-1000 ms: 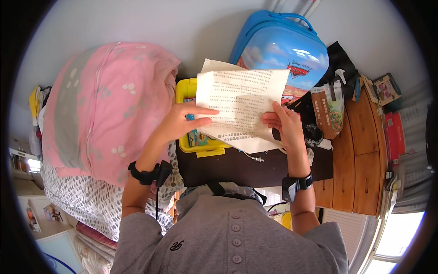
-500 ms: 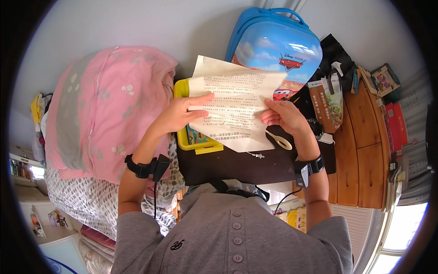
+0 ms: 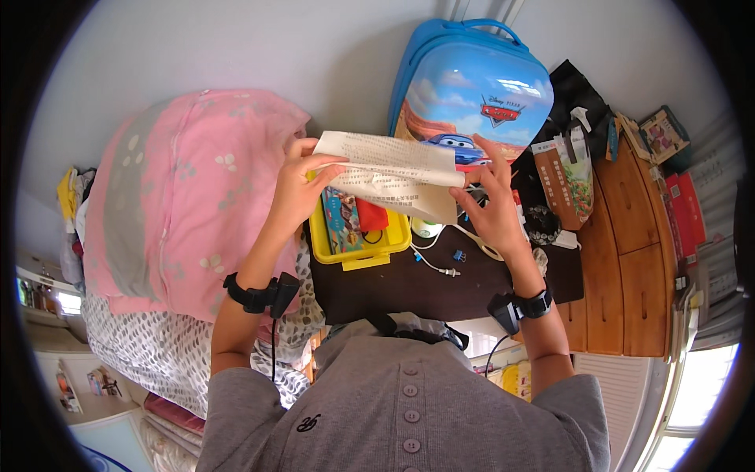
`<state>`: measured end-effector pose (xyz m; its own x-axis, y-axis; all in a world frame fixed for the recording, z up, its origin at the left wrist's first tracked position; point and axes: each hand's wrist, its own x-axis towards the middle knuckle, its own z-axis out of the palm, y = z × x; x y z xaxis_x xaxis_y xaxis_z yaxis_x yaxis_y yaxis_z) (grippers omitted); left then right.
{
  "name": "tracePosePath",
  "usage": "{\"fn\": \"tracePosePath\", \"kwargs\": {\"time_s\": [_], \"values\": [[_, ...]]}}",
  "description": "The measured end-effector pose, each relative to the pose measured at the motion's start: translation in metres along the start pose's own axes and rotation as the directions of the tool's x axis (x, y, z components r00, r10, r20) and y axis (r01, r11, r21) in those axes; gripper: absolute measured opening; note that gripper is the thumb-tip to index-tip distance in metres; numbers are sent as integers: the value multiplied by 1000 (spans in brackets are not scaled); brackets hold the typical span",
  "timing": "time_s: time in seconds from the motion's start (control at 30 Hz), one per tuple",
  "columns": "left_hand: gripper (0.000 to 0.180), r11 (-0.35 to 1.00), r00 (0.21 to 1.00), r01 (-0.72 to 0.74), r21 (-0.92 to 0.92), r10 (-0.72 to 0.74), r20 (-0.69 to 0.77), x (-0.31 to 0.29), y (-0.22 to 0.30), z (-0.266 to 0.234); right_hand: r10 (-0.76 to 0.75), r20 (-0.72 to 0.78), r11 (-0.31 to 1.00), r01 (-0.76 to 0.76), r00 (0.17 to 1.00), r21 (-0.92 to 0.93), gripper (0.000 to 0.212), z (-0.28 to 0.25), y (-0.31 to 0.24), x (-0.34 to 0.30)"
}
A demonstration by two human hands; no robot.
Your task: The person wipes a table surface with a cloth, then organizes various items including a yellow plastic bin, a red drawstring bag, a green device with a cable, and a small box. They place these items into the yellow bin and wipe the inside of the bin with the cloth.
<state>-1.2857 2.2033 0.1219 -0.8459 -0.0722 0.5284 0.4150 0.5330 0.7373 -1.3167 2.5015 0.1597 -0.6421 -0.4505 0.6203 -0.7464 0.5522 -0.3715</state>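
Observation:
A printed sheet of paper (image 3: 385, 178) is held up between my two hands, creased across so its upper part overlaps the lower. My left hand (image 3: 299, 185) pinches its left end between thumb and fingers. At the right end, my right hand (image 3: 494, 203) has its thumb and fingers at the paper's edge, one finger raised. Below the sheet stands an open yellow box (image 3: 358, 259), partly covered by the paper. Inside lie a colourful blue pack (image 3: 344, 222) and a red item (image 3: 371, 215).
On the dark table (image 3: 370, 295) are a white plug with cable (image 3: 442, 270), a blue binder clip (image 3: 459, 256) and a pale loop-shaped handle (image 3: 489, 245). A blue picture-printed suitcase (image 3: 472, 102) stands behind. Pink bedding (image 3: 189, 197) is at left, wooden drawers (image 3: 641, 291) at right.
The sheet, spread fairly flat before, is now folded over into a narrower strip. Both hands have shifted to its ends, uncovering more of the yellow box and the binder clip.

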Motion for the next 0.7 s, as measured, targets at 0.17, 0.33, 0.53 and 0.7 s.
{"fn": "tracePosePath", "kwargs": {"time_s": [0.17, 0.33, 0.53, 0.7], "values": [[18, 992, 995, -39, -119, 28, -94, 6, 1, 1, 340, 145, 778, -365, 929, 512, 20, 13, 7, -13], [17, 734, 914, 376, -566, -393, 97, 6, 7, 10, 440, 310, 392, -491, 843, 778, 56, 22, -10, 2], [23, 614, 901, 343, -710, -428, 65, 7, 7, 19, 485, 439, 357, -630, 756, 690, 72, 20, 0, 3], [39, 368, 793, 584, -724, -452, 410, 2, 11, 13, 442, 341, 363, -513, 830, 778, 69, 19, 6, 5]]}}
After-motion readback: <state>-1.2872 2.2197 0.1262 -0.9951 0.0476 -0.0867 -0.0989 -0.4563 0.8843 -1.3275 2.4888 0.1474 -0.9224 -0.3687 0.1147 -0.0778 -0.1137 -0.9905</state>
